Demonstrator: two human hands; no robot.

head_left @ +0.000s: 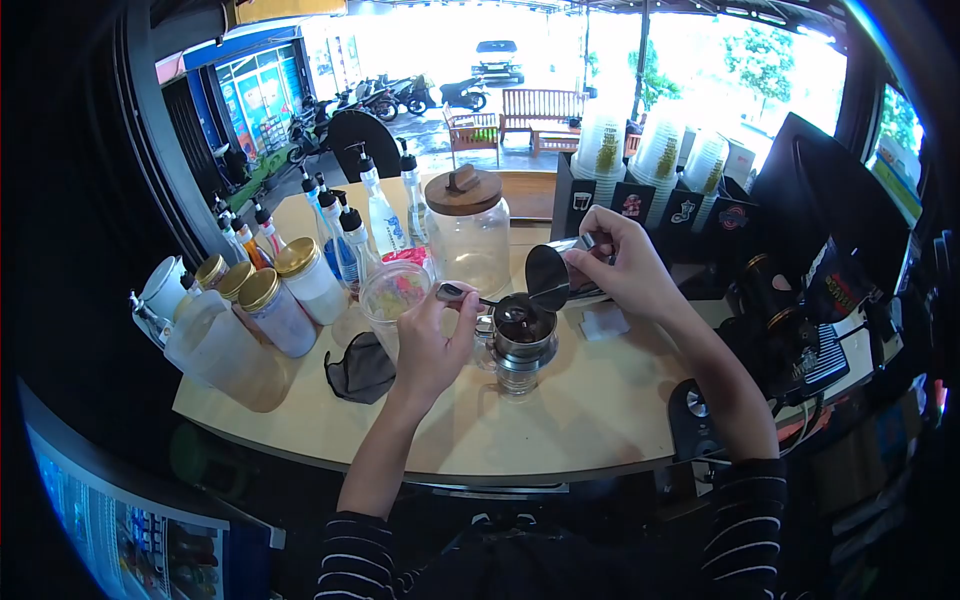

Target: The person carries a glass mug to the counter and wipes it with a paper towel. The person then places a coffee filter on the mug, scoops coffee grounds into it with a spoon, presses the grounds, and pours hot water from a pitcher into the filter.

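At one metal filter (524,347): one spoon (450,291), one tilted container (547,278).

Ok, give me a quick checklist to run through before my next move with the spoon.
1. Spoon in hand: ok, the left hand grips its handle.
2. Spoon reaching the metal drip filter: ok, it extends to the open mouth.
3. Filter supported: ok, it appears to sit upright on the glass mug.
4. Dark-mouthed container secure: ok, the right hand holds it tilted by the filter.
5. Fill level: cannot tell; the filter's inside looks dark.
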